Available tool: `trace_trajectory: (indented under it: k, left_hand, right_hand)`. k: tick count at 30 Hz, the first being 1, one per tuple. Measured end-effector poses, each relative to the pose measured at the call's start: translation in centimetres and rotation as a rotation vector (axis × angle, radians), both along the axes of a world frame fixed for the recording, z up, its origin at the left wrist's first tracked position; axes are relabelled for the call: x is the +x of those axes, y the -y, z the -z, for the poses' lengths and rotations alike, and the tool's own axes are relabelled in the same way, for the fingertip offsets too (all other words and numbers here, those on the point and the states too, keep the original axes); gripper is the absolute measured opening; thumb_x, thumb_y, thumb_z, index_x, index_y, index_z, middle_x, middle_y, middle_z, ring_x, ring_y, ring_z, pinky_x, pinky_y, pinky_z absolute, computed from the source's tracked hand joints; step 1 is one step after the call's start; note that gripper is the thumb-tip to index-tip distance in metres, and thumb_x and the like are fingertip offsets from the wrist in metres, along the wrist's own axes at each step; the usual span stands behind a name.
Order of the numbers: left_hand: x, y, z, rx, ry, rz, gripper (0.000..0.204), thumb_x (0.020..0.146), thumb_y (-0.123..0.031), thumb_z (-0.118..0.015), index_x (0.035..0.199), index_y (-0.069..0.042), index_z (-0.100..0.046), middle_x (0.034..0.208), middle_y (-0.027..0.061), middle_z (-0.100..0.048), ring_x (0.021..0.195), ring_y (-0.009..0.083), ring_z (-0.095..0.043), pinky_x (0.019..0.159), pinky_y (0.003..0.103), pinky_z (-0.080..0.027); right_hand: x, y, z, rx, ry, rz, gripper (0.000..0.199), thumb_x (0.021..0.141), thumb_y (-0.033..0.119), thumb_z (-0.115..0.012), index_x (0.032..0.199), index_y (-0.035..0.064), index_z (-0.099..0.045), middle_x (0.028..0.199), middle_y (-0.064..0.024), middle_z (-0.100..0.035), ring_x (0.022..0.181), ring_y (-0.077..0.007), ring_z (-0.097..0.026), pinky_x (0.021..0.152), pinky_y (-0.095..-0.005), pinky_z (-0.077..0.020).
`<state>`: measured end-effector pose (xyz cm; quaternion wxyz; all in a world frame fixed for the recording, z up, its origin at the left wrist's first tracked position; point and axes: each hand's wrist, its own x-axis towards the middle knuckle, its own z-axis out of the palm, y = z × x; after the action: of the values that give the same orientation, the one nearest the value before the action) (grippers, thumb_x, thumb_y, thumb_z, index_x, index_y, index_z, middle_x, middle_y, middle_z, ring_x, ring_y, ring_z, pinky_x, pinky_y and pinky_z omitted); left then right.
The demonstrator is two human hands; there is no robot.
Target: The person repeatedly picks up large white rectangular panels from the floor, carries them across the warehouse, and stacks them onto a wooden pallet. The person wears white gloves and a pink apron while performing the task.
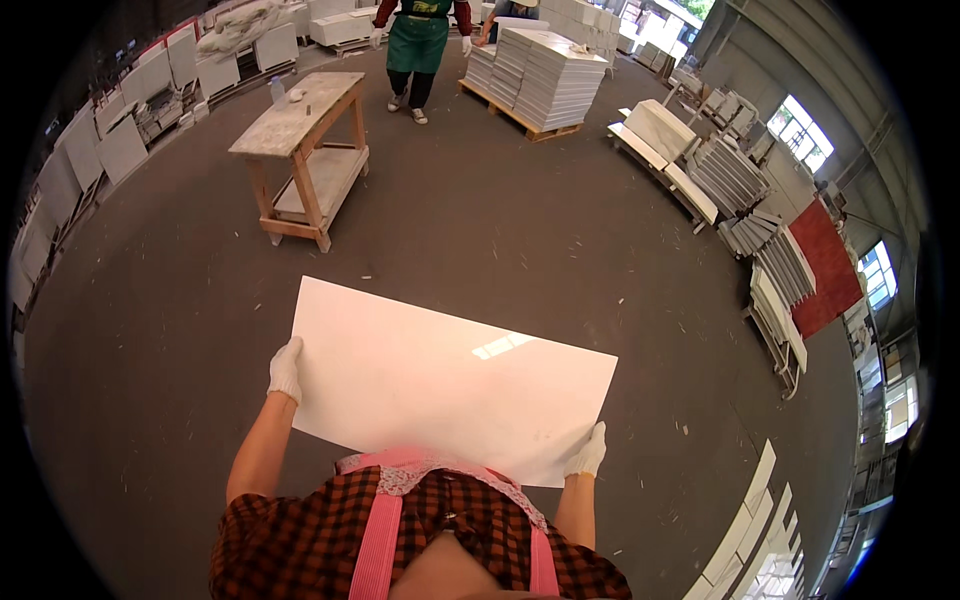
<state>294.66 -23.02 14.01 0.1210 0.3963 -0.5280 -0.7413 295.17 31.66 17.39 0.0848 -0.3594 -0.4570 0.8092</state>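
A large white rectangular slab (440,375) with a glossy top lies across the front of my body, tilted with its left end farther away. My left hand (286,369), in a white glove, grips its left edge. At the lower right edge my right hand (587,453), gloved too, is closed round the slab. The fingers beneath the slab are hidden on both sides. A bright window reflection shows on its surface, and the near edge meets my pink apron (400,468).
Ahead on the left stands a wooden workbench (300,115) with a bottle on it. A person in a green apron (418,45) is beyond it. Stacked slabs (540,80) sit on a pallet (530,128). Slab racks (690,185) line the right; leaning slabs (120,150) line the left.
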Motion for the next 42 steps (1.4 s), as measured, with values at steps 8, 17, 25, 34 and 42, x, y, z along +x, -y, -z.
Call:
trace_trajectory:
  k: [8, 17, 25, 34, 42]
  left_hand:
    - [-17.6, 4.4, -1.4, 0.117, -0.111, -0.124, 0.037, 0.086, -0.027, -0.059, 0.108, 0.002, -0.057, 0.099, 0.0092, -0.062, 0.081, 0.0195, -0.060, 0.073, 0.033, -0.050]
    - [-51.1, 4.8, -2.6, 0.206, -0.060, 0.015, 0.046, 0.087, -0.037, -0.057, 0.110, 0.003, -0.057, 0.104, 0.0087, -0.061, 0.094, 0.0182, -0.058, 0.081, 0.032, -0.046]
    - [-81.6, -2.2, -5.8, 0.077, -0.084, 0.288, 0.052, 0.088, -0.045, -0.051, 0.109, 0.002, -0.059, 0.106, 0.0088, -0.060, 0.094, 0.0172, -0.056, 0.084, 0.031, -0.043]
    - [-106.9, -11.5, -10.9, 0.096, -0.153, -0.012, 0.048, 0.087, -0.042, -0.053, 0.097, 0.004, -0.061, 0.093, 0.0094, -0.063, 0.080, 0.0180, -0.060, 0.072, 0.031, -0.047]
    - [-119.9, -9.9, -2.1, 0.273, -0.093, -0.413, 0.038, 0.088, -0.035, -0.053, 0.092, 0.002, -0.062, 0.089, 0.0091, -0.063, 0.075, 0.0217, -0.060, 0.068, 0.033, -0.048]
  right_hand:
    - [-25.8, 4.5, 2.0, 0.115, 0.047, -0.067, 0.046, 0.092, 0.034, -0.049, 0.120, -0.0015, -0.051, 0.124, -0.0086, -0.053, 0.112, -0.0228, -0.049, 0.098, -0.0340, -0.0358]
    - [-46.5, 5.5, -0.9, 0.230, 0.014, 0.172, 0.051, 0.091, 0.039, -0.046, 0.120, -0.0029, -0.051, 0.123, -0.0122, -0.053, 0.111, -0.0247, -0.050, 0.097, -0.0351, -0.0369]
    - [-58.4, 3.8, -1.6, 0.032, -0.092, 0.383, 0.045, 0.091, 0.032, -0.040, 0.120, -0.0011, -0.051, 0.117, -0.0124, -0.056, 0.103, -0.0263, -0.056, 0.086, -0.0375, -0.0473]
    - [-83.1, -3.9, -5.0, -0.013, -0.071, 0.455, 0.041, 0.091, 0.031, -0.042, 0.113, -0.0007, -0.056, 0.107, -0.0105, -0.061, 0.095, -0.0275, -0.059, 0.082, -0.0405, -0.0483]
    - [-105.7, -7.1, -4.6, 0.112, 0.042, 0.319, 0.041, 0.089, 0.031, -0.045, 0.115, 0.0014, -0.056, 0.109, -0.0095, -0.060, 0.095, -0.0269, -0.058, 0.082, -0.0396, -0.0473]
